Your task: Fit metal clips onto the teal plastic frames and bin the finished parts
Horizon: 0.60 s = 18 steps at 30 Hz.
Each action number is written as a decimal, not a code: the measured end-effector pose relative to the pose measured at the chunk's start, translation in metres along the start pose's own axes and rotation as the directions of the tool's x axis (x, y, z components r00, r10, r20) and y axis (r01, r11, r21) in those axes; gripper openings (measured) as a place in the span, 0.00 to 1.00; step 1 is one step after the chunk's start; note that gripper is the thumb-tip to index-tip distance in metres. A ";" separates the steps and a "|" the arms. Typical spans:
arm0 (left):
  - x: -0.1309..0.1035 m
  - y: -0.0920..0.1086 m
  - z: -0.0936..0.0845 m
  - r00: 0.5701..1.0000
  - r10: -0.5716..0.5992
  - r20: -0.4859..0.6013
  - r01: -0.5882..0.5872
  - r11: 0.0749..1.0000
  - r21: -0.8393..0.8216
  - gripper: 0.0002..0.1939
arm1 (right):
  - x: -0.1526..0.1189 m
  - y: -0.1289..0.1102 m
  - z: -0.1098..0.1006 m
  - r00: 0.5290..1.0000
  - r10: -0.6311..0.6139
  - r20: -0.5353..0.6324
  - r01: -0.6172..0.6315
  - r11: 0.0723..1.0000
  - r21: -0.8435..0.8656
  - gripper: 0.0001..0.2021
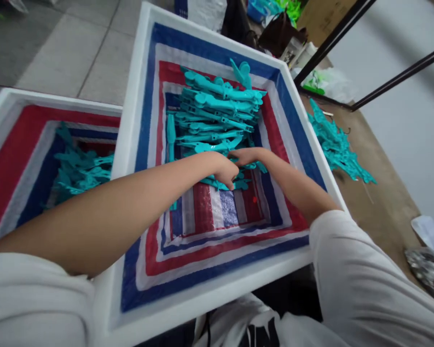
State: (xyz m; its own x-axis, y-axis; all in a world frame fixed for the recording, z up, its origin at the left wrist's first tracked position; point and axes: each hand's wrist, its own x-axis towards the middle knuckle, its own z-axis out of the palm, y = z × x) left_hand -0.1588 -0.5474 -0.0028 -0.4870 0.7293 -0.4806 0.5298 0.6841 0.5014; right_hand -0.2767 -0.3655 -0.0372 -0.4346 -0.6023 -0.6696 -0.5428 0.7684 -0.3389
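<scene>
Reaching down into the striped box [217, 270], the left hand [226, 171] and right hand [248, 156] meet at the near edge of the teal plastic clips [215, 118]. Their long axes run left-right, stacked away from both hands. Whether either grip is closed cannot be told.

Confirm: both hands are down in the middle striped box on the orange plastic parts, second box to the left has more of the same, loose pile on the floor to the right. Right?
Not quite: the plastic parts are teal, not orange. The head view shows both the left hand and right hand on them in the middle striped box, more in the second box to the left, and a loose pile on the floor to the right.
</scene>
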 end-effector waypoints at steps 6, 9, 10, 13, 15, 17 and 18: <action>-0.003 0.006 -0.004 0.997 0.046 -0.059 -0.063 0.944 -0.323 0.41 | -0.168 0.048 -0.054 0.994 -0.075 -0.078 0.105 0.848 0.520 0.44; -0.004 0.025 0.001 0.951 0.051 -0.304 -0.260 0.664 -0.702 0.49 | -0.189 0.026 -0.009 0.831 -0.088 -0.549 0.384 0.804 0.453 0.49; -0.004 0.032 0.004 0.920 0.016 -0.391 -0.341 0.524 -0.781 0.52 | -0.181 0.015 0.012 0.722 -0.112 -0.683 0.439 0.837 0.327 0.50; 0.001 0.046 0.014 0.804 -0.160 -0.573 -0.523 0.268 -0.809 0.53 | -0.137 -0.003 0.061 0.508 -0.280 -0.815 0.392 0.917 -0.071 0.66; 0.005 0.048 0.017 0.745 -0.251 -0.618 -0.564 0.256 -0.785 0.53 | -0.116 0.001 0.074 0.481 -0.366 -0.797 0.388 0.904 -0.181 0.71; 0.009 0.047 0.018 0.707 -0.307 -0.637 -0.572 0.281 -0.771 0.53 | -0.112 0.013 0.074 0.490 -0.401 -0.774 0.439 0.881 -0.178 0.65; 0.011 0.046 0.017 0.696 -0.328 -0.639 -0.568 0.292 -0.769 0.52 | -0.115 0.019 0.072 0.497 -0.397 -0.771 0.462 0.874 -0.152 0.61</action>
State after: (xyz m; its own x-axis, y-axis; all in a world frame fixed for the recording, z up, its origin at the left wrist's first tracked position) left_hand -0.1279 -0.5083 0.0021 -0.9563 0.2897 -0.0396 -0.1029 -0.2066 0.9730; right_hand -0.1850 -0.2659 -0.0143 -0.5552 -0.7713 0.3112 -0.7841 0.3607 -0.5051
